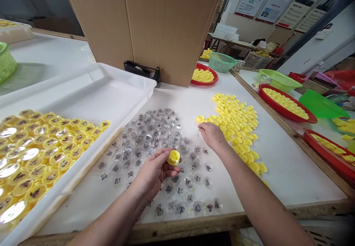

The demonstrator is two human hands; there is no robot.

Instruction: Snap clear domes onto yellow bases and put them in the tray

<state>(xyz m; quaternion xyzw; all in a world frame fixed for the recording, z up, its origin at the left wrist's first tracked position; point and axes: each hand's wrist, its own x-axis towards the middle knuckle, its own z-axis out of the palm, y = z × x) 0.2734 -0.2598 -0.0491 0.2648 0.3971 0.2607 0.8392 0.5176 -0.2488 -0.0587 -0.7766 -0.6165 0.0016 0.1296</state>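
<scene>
My left hand (155, 168) is closed on a small yellow plastic cup (173, 157), held between thumb and fingers above the table with its round opening showing. Under and around it lie many clear round plastic caps (188, 182) with small dark animal pictures. My right hand (213, 133) is lowered at the left edge of a heap of yellow cups (235, 120), its fingers drawn together. One yellow cup (199, 119) sits right by those fingertips; whether they grip anything is hidden.
At left a white tray (124, 79) contains rows of yellow cups with pictures. Behind stand a tape dispenser (142, 71) and a tall cardboard sheet (144, 28). A wooden strip (288, 131) edges the table at right, with red plates (288, 103) and green baskets (222, 61) beyond.
</scene>
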